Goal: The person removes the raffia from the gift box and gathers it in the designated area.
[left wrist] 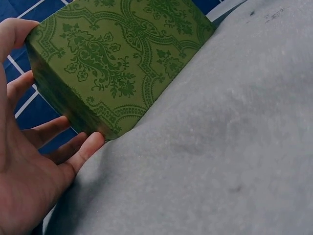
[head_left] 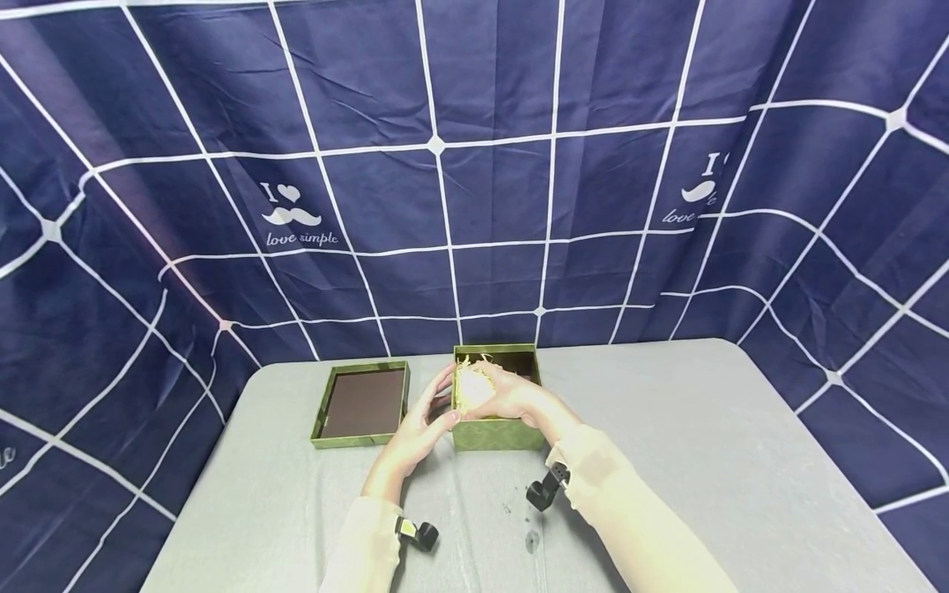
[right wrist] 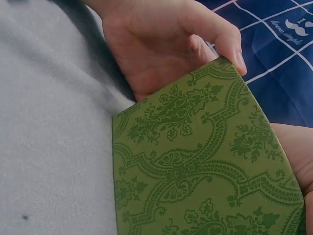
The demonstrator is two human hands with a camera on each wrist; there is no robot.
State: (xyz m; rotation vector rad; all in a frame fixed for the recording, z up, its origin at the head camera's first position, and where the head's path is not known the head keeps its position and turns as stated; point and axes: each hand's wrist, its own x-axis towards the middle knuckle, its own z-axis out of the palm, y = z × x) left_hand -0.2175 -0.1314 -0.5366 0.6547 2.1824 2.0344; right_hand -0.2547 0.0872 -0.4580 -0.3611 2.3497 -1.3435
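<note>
A green patterned box (head_left: 498,436) stands on the table with its top off. My left hand (head_left: 423,428) is at its left side, the fingers spread against that wall and the thumb on the front left corner, as the left wrist view (left wrist: 29,181) also shows. Pale yellow shredded paper (head_left: 471,389) fills the left part of the box. Reaching in over the front rim, my right hand (head_left: 511,394) has thumb and fingers around the shredded paper; its fingertips are partly hidden. The right wrist view catches only the edge of the right hand (right wrist: 296,152).
Left of the box lies its green-rimmed lid (head_left: 363,403), brown inside facing up. A grey cloth covers the table (head_left: 667,461). Blue curtains (head_left: 497,198) with white grid lines hang behind and along the sides.
</note>
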